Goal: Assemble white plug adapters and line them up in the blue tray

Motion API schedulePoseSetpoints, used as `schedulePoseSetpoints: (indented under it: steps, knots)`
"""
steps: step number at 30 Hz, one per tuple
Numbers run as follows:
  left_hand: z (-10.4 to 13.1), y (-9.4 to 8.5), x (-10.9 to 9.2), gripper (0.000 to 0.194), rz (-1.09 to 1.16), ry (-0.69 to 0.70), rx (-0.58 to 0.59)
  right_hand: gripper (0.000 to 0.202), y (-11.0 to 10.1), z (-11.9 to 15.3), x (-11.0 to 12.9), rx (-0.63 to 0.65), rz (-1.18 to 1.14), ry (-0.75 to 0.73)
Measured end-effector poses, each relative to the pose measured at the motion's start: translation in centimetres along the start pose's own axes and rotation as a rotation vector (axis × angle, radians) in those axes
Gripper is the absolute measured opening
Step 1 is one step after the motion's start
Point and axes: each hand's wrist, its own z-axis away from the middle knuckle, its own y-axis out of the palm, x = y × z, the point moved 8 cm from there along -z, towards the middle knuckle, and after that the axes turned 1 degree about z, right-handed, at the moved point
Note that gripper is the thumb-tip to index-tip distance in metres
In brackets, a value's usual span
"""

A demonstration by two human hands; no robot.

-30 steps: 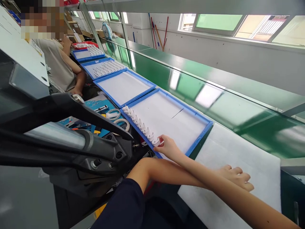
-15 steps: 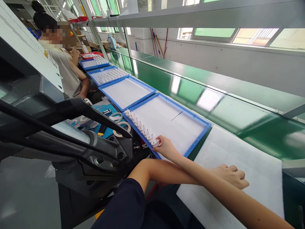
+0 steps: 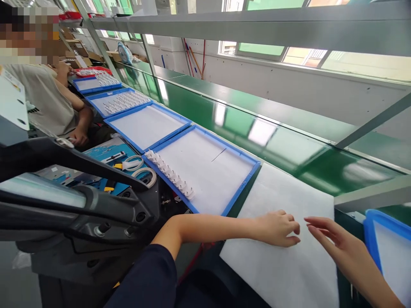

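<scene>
My left hand [image 3: 282, 229] is low over a white foam sheet [image 3: 250, 265], fingers loosely curled, with a gap between thumb and fingertips and nothing visible in it. Facing it from the right, my right hand [image 3: 337, 239] has its fingers stretched out and holds nothing; the two hands do not touch. Up and to the left lies a blue-rimmed tray [image 3: 241, 188] with a white base. Small white pieces [image 3: 168, 173] with upright prongs form a row along its left edge. A thin dark line marks the tray's base.
More blue trays [image 3: 147, 126] extend toward a seated person [image 3: 41, 94] at left. Another blue tray [image 3: 372, 239] is at the right edge. A dark metal arm [image 3: 96, 205], tape rolls [image 3: 144, 176] and tools stand left. Behind runs a green belt [image 3: 237, 128] beneath a metal frame.
My right hand has left the end of the row of white pieces and moved right, uncrossing from my left arm. The view has shifted right, bringing the right-hand blue tray into sight.
</scene>
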Motion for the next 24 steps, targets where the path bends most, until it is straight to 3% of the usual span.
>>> schedulePoseSetpoints:
  steps: [2,4,7,12,17,24]
  knots:
    - [0.2,-0.1,-0.1,0.026,-0.009,0.021,0.011,0.039,-0.9,1.3,-3.7,-0.033,0.024,0.089]
    - [0.2,-0.5,0.0,0.022,-0.004,0.018,-0.020,0.035,-0.4,2.1,-4.8,-0.034,0.009,0.086]
    - [0.1,-1.4,0.4,0.014,0.028,-0.020,-0.079,0.025,1.4,2.1,-3.0,0.013,-0.052,-0.037]
    - [-0.4,-2.4,0.4,0.013,0.024,-0.031,-0.065,0.014,3.1,1.0,-0.5,0.050,-0.030,-0.138]
    - [-0.6,-3.3,0.6,0.018,0.214,-0.142,-0.040,0.015,3.5,1.1,-0.1,0.013,0.093,-0.240]
    - [-1.2,-3.4,1.9,0.025,0.417,-0.292,0.027,0.019,3.5,0.9,-0.2,0.015,0.102,-0.268]
